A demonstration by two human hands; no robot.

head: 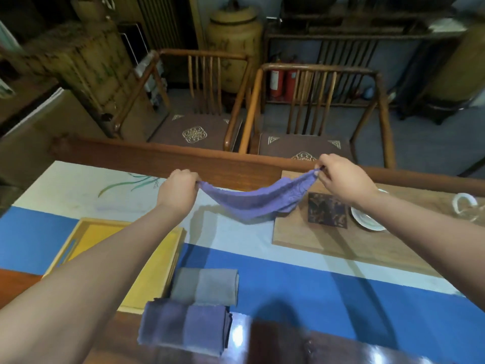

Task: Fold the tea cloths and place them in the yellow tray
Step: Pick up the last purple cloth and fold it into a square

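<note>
A purple tea cloth hangs stretched in the air above the table, sagging in the middle. My left hand grips its left corner and my right hand pinches its right corner. The yellow tray lies at the near left, partly hidden under my left forearm. A folded grey cloth lies just right of the tray. A folded purple cloth lies in front of the grey one, at the table's near edge.
A blue, pale and white table runner covers the wooden table. At the right sits a wooden board with a dark patterned square, a white dish and glassware. Two wooden chairs stand behind the table.
</note>
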